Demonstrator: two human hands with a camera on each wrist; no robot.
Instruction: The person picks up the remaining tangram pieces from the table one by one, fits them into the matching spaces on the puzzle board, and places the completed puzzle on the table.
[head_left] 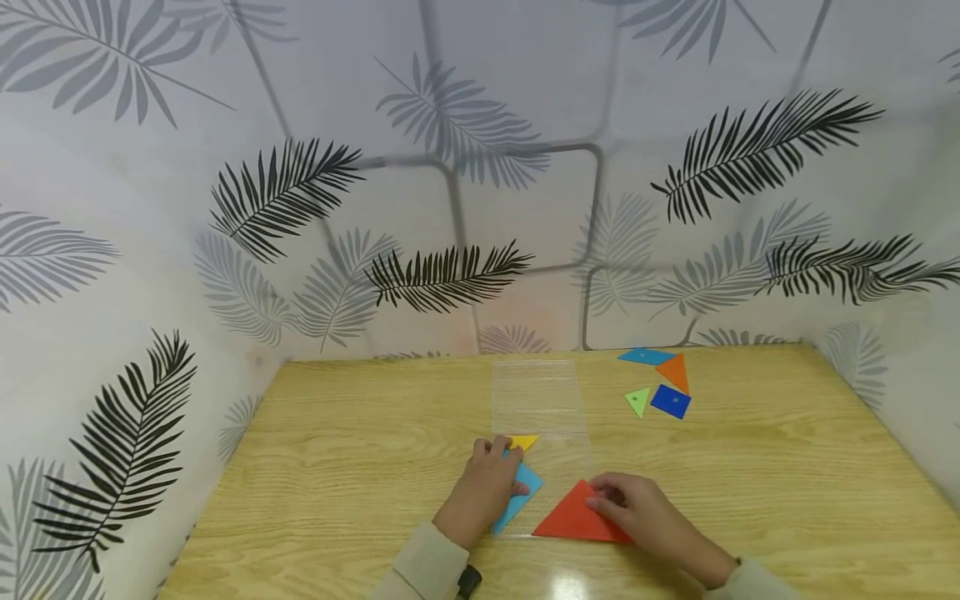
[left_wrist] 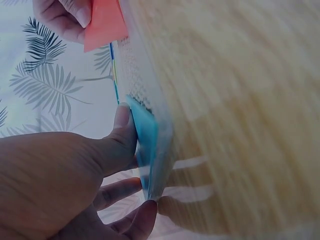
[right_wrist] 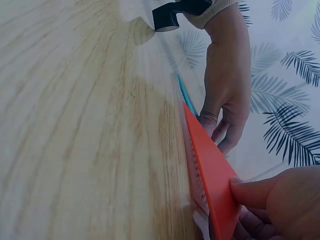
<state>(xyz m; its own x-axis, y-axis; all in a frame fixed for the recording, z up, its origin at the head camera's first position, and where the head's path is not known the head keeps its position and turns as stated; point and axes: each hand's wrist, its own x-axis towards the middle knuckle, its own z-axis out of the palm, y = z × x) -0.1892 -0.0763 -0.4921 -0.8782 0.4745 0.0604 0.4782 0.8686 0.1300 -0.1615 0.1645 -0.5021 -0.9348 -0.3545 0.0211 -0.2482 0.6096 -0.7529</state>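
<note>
A clear sheet (head_left: 536,398) lies flat on the table (head_left: 337,467), seemingly as a base. The right hand (head_left: 637,508) pinches the red triangle (head_left: 573,517) by its upper edge, perhaps for control over its angle; whether it touches the sheet is hard to tell. The left hand (head_left: 483,479) curls fingers and thumb about the blue piece (head_left: 531,479), likely steadying it. The yellow piece (head_left: 524,442) lies just beside the left fingertips.

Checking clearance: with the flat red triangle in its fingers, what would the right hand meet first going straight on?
Probably the flat light-blue plastic-looking piece held by the left hand; height is unclear, so the right hand might pass above it.
</note>
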